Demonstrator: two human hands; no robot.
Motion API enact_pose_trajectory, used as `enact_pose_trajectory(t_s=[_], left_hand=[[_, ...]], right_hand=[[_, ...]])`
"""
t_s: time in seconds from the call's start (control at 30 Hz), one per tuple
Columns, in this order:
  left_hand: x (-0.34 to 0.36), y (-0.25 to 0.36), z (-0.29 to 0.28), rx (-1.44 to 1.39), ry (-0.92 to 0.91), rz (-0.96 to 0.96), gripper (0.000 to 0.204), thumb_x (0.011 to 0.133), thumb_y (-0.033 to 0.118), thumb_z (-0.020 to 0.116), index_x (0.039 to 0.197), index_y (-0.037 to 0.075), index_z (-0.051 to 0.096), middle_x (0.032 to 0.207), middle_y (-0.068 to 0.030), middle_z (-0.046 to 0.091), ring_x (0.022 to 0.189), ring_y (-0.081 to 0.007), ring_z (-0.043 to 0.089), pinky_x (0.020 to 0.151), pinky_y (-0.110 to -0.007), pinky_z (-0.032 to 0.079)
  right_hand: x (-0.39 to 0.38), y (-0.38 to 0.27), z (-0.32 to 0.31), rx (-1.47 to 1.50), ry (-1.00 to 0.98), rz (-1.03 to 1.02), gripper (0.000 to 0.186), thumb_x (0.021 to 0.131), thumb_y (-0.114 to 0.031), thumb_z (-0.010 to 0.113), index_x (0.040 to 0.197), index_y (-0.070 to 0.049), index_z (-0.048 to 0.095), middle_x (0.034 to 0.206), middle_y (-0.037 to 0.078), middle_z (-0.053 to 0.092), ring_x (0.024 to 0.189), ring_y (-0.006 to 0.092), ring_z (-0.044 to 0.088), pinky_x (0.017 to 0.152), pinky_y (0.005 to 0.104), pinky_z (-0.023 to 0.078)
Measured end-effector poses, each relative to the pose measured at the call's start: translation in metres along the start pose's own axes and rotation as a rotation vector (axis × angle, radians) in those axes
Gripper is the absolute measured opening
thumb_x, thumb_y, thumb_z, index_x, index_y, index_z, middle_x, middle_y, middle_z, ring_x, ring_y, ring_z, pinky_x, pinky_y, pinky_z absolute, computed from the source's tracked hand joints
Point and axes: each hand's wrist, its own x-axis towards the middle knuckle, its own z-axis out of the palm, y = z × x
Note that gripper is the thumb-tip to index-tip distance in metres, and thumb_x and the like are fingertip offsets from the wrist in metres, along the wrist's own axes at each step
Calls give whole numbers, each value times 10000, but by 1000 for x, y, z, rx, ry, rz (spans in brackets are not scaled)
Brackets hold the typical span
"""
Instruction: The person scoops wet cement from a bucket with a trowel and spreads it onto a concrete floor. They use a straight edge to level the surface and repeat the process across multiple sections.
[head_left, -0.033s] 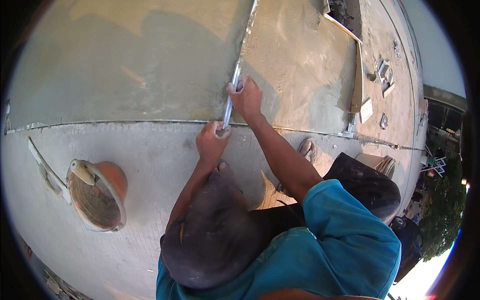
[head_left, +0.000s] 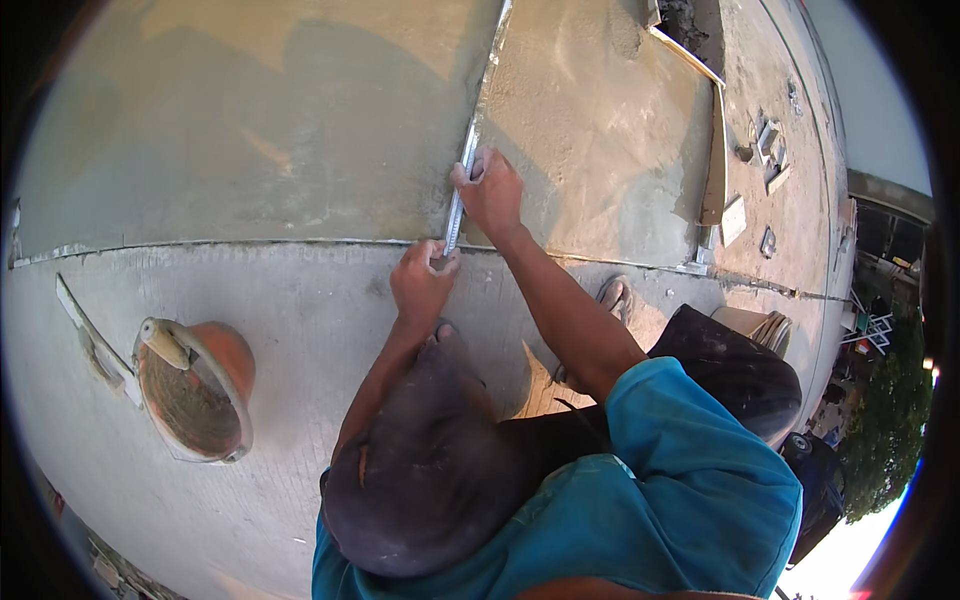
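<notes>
Ruler [head_left: 455, 214] in fingers [head_left: 485, 165], residue [head_left: 193, 408] in bucket [head_left: 232, 352]

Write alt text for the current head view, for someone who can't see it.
A person's left hand and right hand hold a narrow pale strip with markings along a seam between two smooth floor panels. On the grey concrete at left are an orange-brown bucket and a long, thin tool.

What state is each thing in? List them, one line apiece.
Thin white flat strip, gripped at two spots
Left hand, pinching the strip's near end
Right hand, pinching it farther along
Round orange bucket, open, soiled inside
Tan cylindrical object, resting on the bucket
Long pale flat tool, lying on grey concrete
</notes>
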Motion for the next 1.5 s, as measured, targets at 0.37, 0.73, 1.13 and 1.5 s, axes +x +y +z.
enact_pose_trajectory(t_s=[0.37, 0.73, 1.13, 1.5], left_hand=[[15, -18, -22, 109, 137, -20, 226, 702, 155, 832, 867, 82, 696, 854, -62, 707, 771, -253, 691, 675, -377, 535], [24, -35, -54, 182, 242, -72, 181, 710, 140, 817, 839, 89, 700, 852, -45, 693, 784, -254, 679, 688, -382, 533], [42, -59, -84, 207, 377, -77, 183, 696, 58, 804, 815, 44, 666, 790, -95, 654, 707, -270, 657, 640, -390, 520], [37, -65, -83, 309, 407, -104, 158, 714, 40, 765, 785, 2, 630, 752, -130, 605, 711, -330, 619, 662, -433, 492]], right_hand=[[16, -30, 36, 69, 12, -107, 328, 772, -230, 784, 760, -46, 513, 688, 121, 571, 632, 321, 582, 614, 439, 467], [14, -60, 69, 105, -36, -94, 332, 774, -221, 777, 791, -37, 502, 712, 136, 597, 647, 336, 613, 619, 459, 476], [14, -102, 108, 149, -152, -21, 350, 811, -246, 715, 981, 8, 545, 930, 255, 641, 859, 435, 654, 756, 515, 525], [12, -109, 118, 125, -252, -41, 417, 866, -290, 655, 1124, 7, 517, 1011, 226, 637, 898, 417, 654, 785, 514, 533]])
